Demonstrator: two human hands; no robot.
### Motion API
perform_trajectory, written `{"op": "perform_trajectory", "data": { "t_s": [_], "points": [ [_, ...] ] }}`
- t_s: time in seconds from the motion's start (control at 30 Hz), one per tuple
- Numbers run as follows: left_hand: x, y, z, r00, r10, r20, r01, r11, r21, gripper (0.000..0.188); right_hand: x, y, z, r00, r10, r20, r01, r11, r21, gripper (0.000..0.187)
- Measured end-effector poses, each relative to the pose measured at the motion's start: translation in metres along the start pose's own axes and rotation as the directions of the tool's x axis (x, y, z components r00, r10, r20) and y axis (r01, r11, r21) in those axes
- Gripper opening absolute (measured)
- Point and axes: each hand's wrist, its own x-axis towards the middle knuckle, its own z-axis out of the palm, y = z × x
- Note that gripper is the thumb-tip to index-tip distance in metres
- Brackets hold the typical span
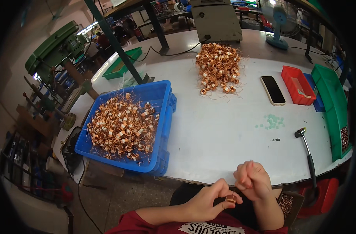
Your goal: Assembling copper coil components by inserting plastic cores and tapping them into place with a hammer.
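Observation:
My left hand point(214, 198) pinches a small copper-wound coil point(231, 199) between thumb and fingers, just past the table's near edge and above my lap. Beside it, a little higher, my right hand point(253, 180) is closed with its fingers curled together. Whatever those fingers may hold is too small or hidden. To the left stands a blue plastic bin point(164, 124) heaped with copper coils point(121, 126), their thin wire ends sticking out and pale pieces showing on many. A second pile of copper coils point(219, 66) lies on the white table point(221, 132) at the back.
Small pale green pieces point(272, 122) lie on the right, near a hammer point(306, 150) and a phone point(272, 90). Red point(297, 84) and green point(329, 105) trays line the right edge. Behind are a grey machine point(217, 21) and a fan point(279, 23). A green post point(115, 43) rises behind the bin.

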Motion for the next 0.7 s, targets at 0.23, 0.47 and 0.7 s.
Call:
{"op": "perform_trajectory", "data": {
  "t_s": [0.23,0.47,0.7],
  "points": [
    [-0.002,0.0,-0.004,0.995,0.064,-0.076,-0.052,0.987,0.151,0.035,-0.042,0.013,-0.004,0.688,-0.558,0.464,0.645,0.177,-0.744,0.029],
    [0.01,-0.003,-0.004,0.993,-0.021,-0.118,0.077,0.866,0.494,0.027,-0.019,-0.006,0.027,0.947,-0.304,-0.106,0.107,0.607,-0.788,0.032],
    [0.018,-0.027,-0.011,0.994,-0.048,-0.1,0.058,0.994,0.095,0.034,-0.007,-0.023,0.019,0.978,-0.111,-0.177,-0.071,0.62,-0.781,0.035]
  ]
}}
